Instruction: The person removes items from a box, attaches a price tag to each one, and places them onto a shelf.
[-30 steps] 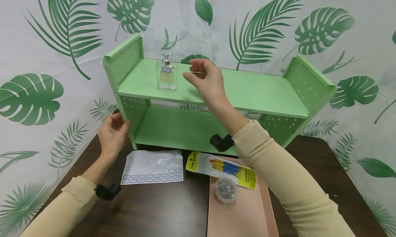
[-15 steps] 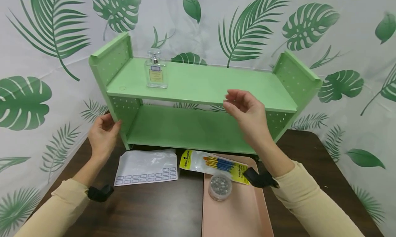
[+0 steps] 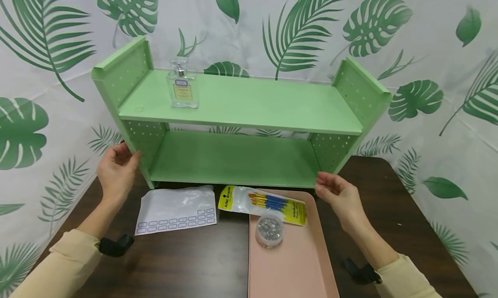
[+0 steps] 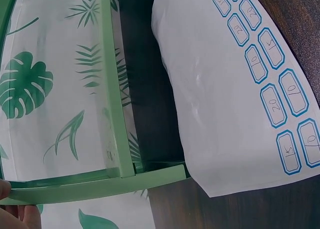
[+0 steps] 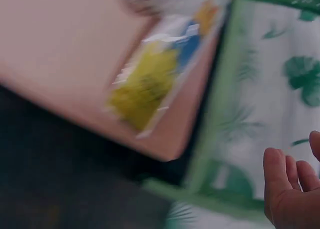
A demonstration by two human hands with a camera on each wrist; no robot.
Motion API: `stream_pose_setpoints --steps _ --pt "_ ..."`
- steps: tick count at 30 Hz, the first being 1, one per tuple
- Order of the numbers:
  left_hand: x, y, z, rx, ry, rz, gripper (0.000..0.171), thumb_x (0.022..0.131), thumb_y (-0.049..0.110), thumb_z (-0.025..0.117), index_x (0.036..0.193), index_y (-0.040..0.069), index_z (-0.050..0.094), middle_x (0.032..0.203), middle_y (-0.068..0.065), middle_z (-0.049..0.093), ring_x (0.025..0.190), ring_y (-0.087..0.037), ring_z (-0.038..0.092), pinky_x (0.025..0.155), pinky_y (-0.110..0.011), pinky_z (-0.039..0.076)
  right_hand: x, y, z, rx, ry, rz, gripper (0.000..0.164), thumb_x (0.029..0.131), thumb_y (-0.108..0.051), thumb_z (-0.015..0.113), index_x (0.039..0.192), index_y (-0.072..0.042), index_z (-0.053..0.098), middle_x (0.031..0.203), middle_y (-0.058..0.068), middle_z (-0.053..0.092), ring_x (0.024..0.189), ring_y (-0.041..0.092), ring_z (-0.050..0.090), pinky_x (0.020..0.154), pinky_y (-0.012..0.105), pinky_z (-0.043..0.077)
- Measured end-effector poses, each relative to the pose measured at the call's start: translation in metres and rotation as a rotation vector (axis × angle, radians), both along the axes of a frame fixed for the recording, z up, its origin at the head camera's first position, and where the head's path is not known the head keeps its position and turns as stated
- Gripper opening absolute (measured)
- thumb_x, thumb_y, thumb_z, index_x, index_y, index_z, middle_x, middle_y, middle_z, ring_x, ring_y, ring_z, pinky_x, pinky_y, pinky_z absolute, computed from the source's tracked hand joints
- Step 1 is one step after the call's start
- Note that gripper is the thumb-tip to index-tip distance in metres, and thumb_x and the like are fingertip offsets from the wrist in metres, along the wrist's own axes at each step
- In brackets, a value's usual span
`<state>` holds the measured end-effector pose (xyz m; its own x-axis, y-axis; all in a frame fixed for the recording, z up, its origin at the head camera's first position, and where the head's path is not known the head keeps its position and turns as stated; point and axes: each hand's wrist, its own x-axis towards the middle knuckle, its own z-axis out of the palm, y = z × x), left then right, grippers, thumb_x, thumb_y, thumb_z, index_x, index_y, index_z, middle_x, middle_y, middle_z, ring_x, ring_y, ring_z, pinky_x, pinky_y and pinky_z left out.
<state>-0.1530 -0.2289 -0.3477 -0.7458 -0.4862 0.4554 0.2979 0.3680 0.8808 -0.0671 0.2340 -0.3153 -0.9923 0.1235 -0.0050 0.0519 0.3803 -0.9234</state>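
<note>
A green two-tier shelf (image 3: 249,103) stands across the table in the head view. Its left side panel is pinched low at the front edge by my left hand (image 3: 116,170); in the left wrist view the thumb lies on one side of the panel and the fingers on the other. By the shelf's lower right corner is my right hand (image 3: 342,198), its fingers loosely bent and nothing held. Whether it touches the shelf I cannot tell. On the upper tier, toward the left, a clear glass perfume bottle (image 3: 183,95) stands upright with a small blue-bordered label on it.
A sheet of blue-bordered labels (image 3: 177,203) lies before the shelf, with handwritten numbers in the left wrist view. A pink tray (image 3: 292,263) carries a round clear tub (image 3: 270,231) of small silvery pieces and, at its far end, a packet of artist brushes (image 3: 268,203).
My right hand has moved from beside the perfume bottle down and right to the shelf's lower right corner. The left hand keeps its grip on the side panel. The head view has shifted slightly right.
</note>
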Motion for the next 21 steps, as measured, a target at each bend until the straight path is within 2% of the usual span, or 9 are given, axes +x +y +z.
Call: stream_pose_setpoints --steps 3,6,8,15,21 --pt "-0.001 -0.002 -0.001 0.017 0.001 0.001 0.016 0.08 -0.005 0.066 0.093 0.001 0.06 0.08 0.019 0.053 0.074 0.008 0.054 0.07 -0.004 0.044 0.004 0.013 -0.018 -0.001 -0.063 -0.016 0.048 0.093 -0.013 0.059 0.135 0.005 0.043 0.119 0.011 0.057 0.091 -0.008 0.056 0.08 0.012 0.049" --pt "-0.001 -0.003 -0.001 0.038 0.007 -0.003 0.023 0.079 -0.006 0.066 0.089 0.013 0.058 0.079 0.019 0.054 0.074 0.007 0.055 0.07 -0.004 0.045 0.006 0.021 -0.033 0.012 -0.098 -0.021 0.048 0.092 -0.011 0.059 0.134 0.008 0.043 0.122 0.02 0.055 0.091 -0.005 0.058 0.079 0.012 0.049" --pt "-0.001 -0.003 -0.001 0.049 0.012 -0.007 0.026 0.079 -0.005 0.066 0.087 0.018 0.057 0.079 0.019 0.054 0.074 0.007 0.055 0.069 -0.004 0.045 0.007 0.025 -0.041 0.016 -0.114 -0.018 0.049 0.092 -0.01 0.059 0.134 0.009 0.042 0.125 0.025 0.053 0.093 -0.002 0.058 0.079 0.012 0.049" --pt "0.001 -0.003 -0.001 0.004 0.035 0.025 0.022 0.079 -0.002 0.069 0.085 0.017 0.059 0.078 0.022 0.055 0.072 0.006 0.054 0.067 -0.007 0.043 0.007 0.03 -0.061 0.022 -0.176 -0.017 0.047 0.092 -0.005 0.057 0.134 0.01 0.042 0.128 0.029 0.049 0.087 -0.008 0.053 0.078 0.012 0.048" --pt "0.0 -0.001 -0.001 -0.019 0.029 0.02 0.019 0.079 -0.001 0.069 0.086 0.015 0.06 0.078 0.022 0.054 0.072 0.006 0.053 0.067 -0.008 0.043 0.005 0.032 -0.072 0.021 -0.192 -0.054 0.044 0.09 0.001 0.058 0.13 0.013 0.045 0.123 0.029 0.052 0.088 -0.002 0.055 0.075 0.011 0.048"
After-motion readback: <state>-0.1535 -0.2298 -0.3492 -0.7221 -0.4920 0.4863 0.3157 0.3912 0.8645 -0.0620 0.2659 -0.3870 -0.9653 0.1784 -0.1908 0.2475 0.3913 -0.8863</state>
